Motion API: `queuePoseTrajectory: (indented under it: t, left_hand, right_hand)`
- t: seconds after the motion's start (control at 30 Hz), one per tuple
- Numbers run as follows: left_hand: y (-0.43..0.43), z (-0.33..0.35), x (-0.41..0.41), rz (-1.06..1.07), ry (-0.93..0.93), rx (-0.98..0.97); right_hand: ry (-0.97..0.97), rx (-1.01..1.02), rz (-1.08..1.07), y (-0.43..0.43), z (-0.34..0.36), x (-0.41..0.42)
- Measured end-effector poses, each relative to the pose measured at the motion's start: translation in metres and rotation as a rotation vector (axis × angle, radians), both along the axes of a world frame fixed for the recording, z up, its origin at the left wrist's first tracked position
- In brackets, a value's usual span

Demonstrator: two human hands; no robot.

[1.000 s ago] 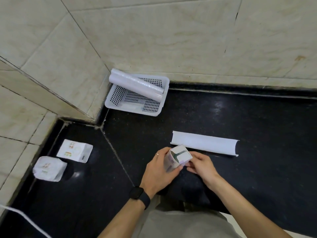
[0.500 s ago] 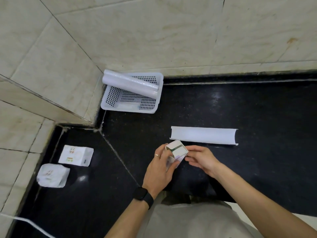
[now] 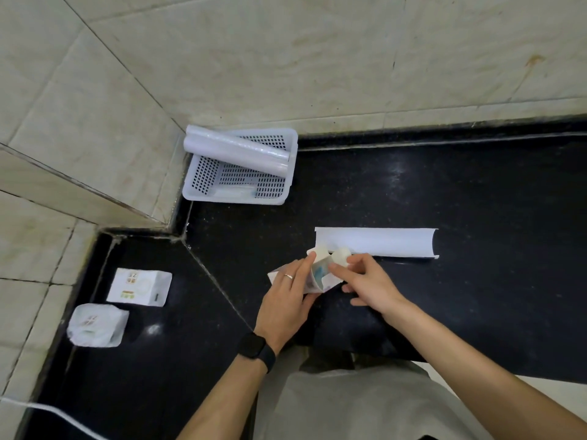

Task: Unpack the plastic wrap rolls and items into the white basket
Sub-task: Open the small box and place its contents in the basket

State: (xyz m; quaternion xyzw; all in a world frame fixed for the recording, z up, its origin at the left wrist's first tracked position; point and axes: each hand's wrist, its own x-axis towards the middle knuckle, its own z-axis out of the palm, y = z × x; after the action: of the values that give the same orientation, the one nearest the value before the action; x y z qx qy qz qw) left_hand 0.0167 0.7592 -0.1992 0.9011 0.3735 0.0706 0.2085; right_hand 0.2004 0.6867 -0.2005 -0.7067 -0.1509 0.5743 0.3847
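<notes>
The left hand (image 3: pixel 287 300) grips a small white cardboard carton (image 3: pixel 318 270), long axis pointing away from the wrist, open end farthest. Just beside it, the right hand (image 3: pixel 365 282) pinches a white flap (image 3: pixel 340 256).

Box (image 3: pixel 319 276) is half hidden behind the left hand (image 3: pixel 286 300), pouch (image 3: pixel 139 287) print's too tiny to read, cable (image 3: pixel 47 411) runs off-frame.
</notes>
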Motion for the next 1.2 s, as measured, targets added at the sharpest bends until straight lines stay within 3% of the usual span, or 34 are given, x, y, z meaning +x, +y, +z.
queuePoseTrajectory:
  t: [0.17,0.33,0.63,0.77,0.9,1.0,1.2]
  left_hand:
    - [0.003,0.002,0.001,-0.007,-0.011,-0.016]
    - [0.009,0.005,-0.001,0.228,-0.11,-0.31]
    - [0.017,0.01,0.004,0.289,-0.214,-0.516]
    - [0.019,0.016,0.005,0.306,-0.204,-0.396]
    - [0.015,0.015,0.001,0.195,-0.168,-0.168]
    - [0.013,0.013,0.0,0.135,-0.139,-0.034]
    - [0.009,0.014,0.005,0.033,-0.108,0.163]
  right_hand:
    - [0.158,0.014,-0.021,0.01,-0.001,-0.009]
    - [0.465,0.202,-0.058,0.004,-0.004,-0.001]
    - [0.128,0.379,-0.017,-0.008,-0.011,-0.006]
    - [0.0,0.354,0.025,-0.009,-0.01,-0.004]
    - [-0.353,0.247,-0.007,-0.009,0.0,-0.002]
    - [-0.38,0.276,0.062,-0.005,0.011,-0.007]
    - [-0.394,0.068,0.232,0.008,0.019,-0.017]
